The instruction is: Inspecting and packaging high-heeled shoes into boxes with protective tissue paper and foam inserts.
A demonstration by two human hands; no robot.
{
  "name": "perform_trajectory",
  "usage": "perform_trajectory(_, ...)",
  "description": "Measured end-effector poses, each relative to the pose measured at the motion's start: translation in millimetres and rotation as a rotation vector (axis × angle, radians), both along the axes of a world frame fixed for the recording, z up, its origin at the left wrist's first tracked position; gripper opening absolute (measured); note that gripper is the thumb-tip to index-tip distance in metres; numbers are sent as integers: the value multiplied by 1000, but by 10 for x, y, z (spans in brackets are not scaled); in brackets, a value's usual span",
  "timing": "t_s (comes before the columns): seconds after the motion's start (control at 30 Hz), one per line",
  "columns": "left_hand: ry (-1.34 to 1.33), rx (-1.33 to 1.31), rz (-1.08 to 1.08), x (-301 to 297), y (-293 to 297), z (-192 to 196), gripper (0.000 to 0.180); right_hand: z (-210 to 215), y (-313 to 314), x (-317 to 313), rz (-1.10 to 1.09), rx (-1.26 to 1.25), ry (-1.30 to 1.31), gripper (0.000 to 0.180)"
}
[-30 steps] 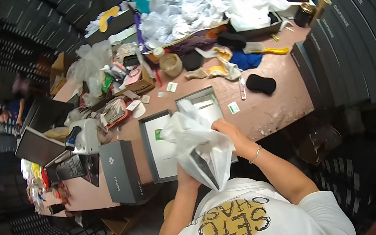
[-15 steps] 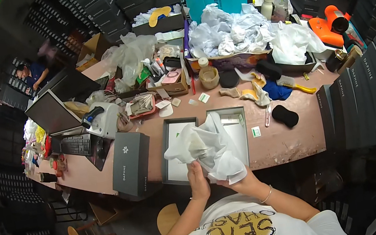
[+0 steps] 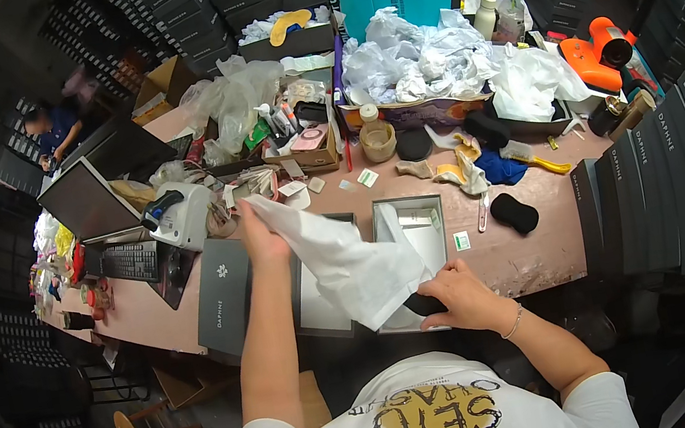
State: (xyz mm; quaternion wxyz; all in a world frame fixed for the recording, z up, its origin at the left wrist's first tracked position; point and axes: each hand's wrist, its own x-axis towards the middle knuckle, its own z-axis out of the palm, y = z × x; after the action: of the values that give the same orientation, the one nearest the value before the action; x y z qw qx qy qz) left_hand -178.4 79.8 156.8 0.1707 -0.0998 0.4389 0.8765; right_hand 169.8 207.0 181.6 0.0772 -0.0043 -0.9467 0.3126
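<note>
Pinkish table [image 3: 550, 246] spanned mid-frame; dark boxes [image 3: 675, 174] stacked along right edge. White sheet [image 3: 347, 264] stretched diagonally across centre, above open grey boxes [image 3: 444, 237]. Left hand [image 3: 264, 239], left of centre, gripped sheet's upper corner. Right hand [image 3: 470, 298], lower right of centre, grasped dark item [image 3: 421, 303] at sheet's lower end; item partly covered, kind unclear. Closed grey box [image 3: 222, 295] stood beside left forearm. Black pad [image 3: 515, 214] lay right of centre.

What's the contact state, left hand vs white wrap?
Touching. Head view: the left hand grips the upper-left end of the white wrap.
</note>
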Motion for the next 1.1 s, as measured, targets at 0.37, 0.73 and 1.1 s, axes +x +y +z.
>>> perform_trajectory(0.37, 1050, -1601, -1610, 599, -142, -469, 67, 40, 174, 92, 222, 450, 4, 42)
perform_trajectory(0.73, -461, 179, -1330, 1837, -769, -486, 77, 171, 25, -126, 154, -61, -83, 27)
perform_trajectory(1.1, -206, -82, -823, 2220, -1071, -502, 80, -656, -506, -325, -328, -1293, 130, 42)
